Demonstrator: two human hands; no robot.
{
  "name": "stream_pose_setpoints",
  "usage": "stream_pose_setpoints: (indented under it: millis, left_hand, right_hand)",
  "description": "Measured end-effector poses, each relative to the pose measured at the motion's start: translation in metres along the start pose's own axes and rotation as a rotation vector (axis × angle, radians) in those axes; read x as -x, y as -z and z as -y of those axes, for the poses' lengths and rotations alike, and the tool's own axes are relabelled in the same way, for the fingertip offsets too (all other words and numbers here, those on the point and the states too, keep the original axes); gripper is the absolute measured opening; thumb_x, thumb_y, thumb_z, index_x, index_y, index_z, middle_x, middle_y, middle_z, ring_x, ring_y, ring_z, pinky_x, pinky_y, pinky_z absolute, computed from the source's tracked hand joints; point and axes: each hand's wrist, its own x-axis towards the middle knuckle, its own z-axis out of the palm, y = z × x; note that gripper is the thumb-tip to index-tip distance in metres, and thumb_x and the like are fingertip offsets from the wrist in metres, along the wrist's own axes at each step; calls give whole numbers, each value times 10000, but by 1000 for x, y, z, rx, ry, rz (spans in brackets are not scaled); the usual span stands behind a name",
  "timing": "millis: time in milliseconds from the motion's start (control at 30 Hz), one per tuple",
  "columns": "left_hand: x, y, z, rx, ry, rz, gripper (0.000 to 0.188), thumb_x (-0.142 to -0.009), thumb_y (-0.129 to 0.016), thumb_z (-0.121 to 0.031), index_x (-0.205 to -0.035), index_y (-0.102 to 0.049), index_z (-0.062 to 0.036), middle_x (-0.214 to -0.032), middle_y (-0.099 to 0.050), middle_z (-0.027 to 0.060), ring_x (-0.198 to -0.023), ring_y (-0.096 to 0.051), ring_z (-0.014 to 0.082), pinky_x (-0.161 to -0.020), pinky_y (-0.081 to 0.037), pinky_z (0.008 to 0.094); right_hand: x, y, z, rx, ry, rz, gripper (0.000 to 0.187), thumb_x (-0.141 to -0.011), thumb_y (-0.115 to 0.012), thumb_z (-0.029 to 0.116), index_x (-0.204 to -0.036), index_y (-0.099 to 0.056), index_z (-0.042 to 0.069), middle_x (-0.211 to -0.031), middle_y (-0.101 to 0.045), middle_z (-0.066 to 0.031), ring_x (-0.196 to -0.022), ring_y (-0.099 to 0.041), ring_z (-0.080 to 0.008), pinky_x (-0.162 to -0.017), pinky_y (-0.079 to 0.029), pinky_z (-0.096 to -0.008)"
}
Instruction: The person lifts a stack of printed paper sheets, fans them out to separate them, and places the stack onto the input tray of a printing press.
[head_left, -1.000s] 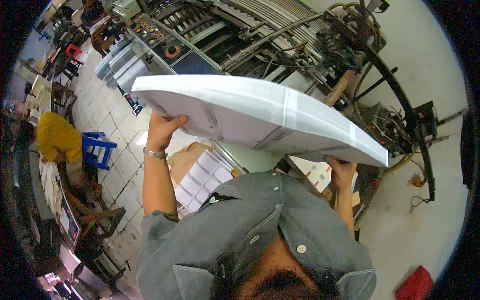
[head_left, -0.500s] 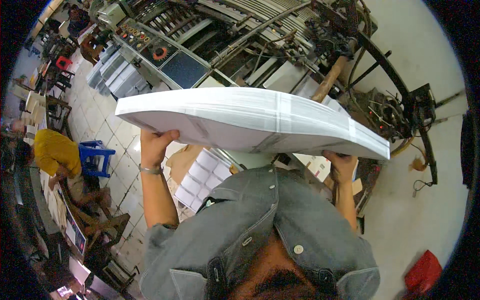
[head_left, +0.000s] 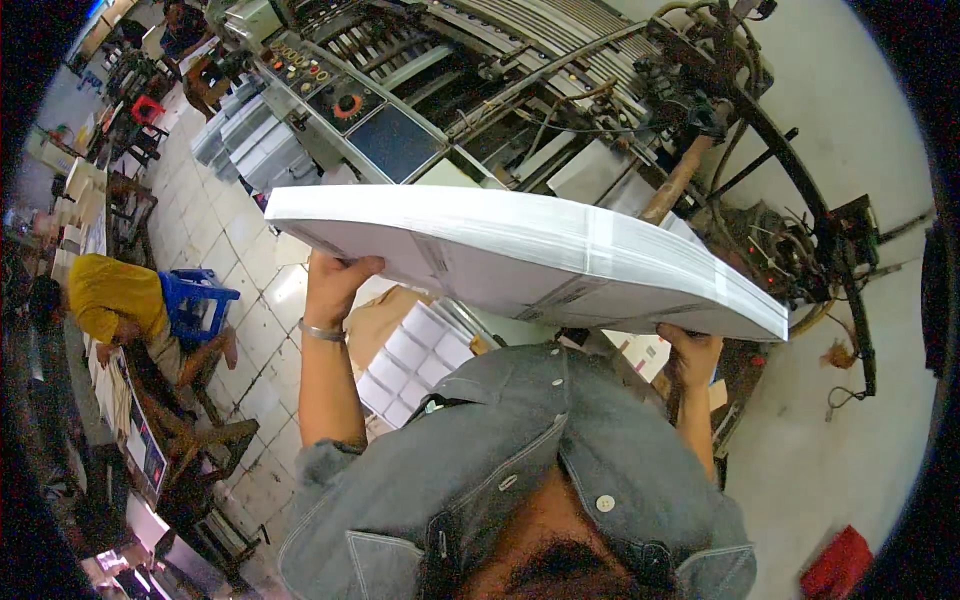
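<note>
A thick, wide stack of white paper sheets (head_left: 480, 215) is held up in front of my chest, its ends drooping. My left hand (head_left: 335, 285) grips the near edge at the left, thumb on the near side and fingers hidden beyond the stack. Toward the right end, my right hand (head_left: 690, 350) grips the same edge, its fingers partly hidden by the sheets. Grey shaded patches cross the side of the stack that faces me.
Beyond the stack stands a large machine with a control panel (head_left: 320, 85), rails and a pipe (head_left: 685, 175). Bundled white stacks (head_left: 415, 355) lie below by my body. At left, a person in yellow (head_left: 115, 295) bends near a blue stool (head_left: 200, 300). A red object (head_left: 838, 562) lies lower right.
The paper stack and both hands sit slightly farther right and lower in view, with the stack's right end tilted further down. The surroundings have shifted too. The person in yellow has moved an arm or leg.
</note>
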Motion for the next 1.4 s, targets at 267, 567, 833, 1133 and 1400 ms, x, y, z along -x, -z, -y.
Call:
stream_pose_setpoints:
  millis: [267, 567, 833, 1133, 1400]
  left_hand:
    - [37, -6, 2, -320, -40, -280, 367, -779, -632, -57, -1113, -510, 34, -1002, -584, 87, -956, -532, 160, -831, -427, 293]
    - [41, -14, 7, -299, -142, -291, 397, -880, -551, -157, -1189, -473, 79, -1133, -558, 127, -1036, -512, 171, -906, -391, 288]
    - [19, 0, 5, -64, -133, -183, 409, -786, -566, -76, -1170, -465, 21, -1061, -544, 61, -986, -496, 160, -876, -388, 295]
    - [-2, 20, 36, -138, 1, 38, 341, -736, -674, -60, -1046, -543, -6, -990, -597, 50, -906, -547, 163, -813, -428, 292]
    - [-2, 5, 19, -10, -30, 26, 414, -710, -740, -144, -1047, -541, -10, -998, -595, 48, -908, -544, 154, -806, -431, 286]
  right_hand:
    - [24, -5, -21, 48, 187, -219, 586, -682, -628, -90, -1211, -384, -20, -1131, -491, -122, -1050, -476, -228, -908, -383, -328]
    - [36, -16, -25, 26, 202, -233, 499, -775, -598, -33, -1229, -393, -40, -1137, -508, -127, -1018, -492, -204, -870, -405, -305]
    - [4, 13, -33, 62, 198, -63, 579, -687, -665, -17, -1209, -412, -18, -1114, -522, -114, -993, -508, -208, -868, -415, -311]
    - [1, -5, -35, -90, 254, -77, 623, -577, -742, -44, -1125, -452, 11, -1009, -548, -111, -910, -541, -226, -780, -473, -337]
    - [-5, 1, -21, 23, 216, -19, 467, -646, -698, -26, -1069, -501, -38, -1012, -554, -127, -946, -512, -218, -842, -407, -333]
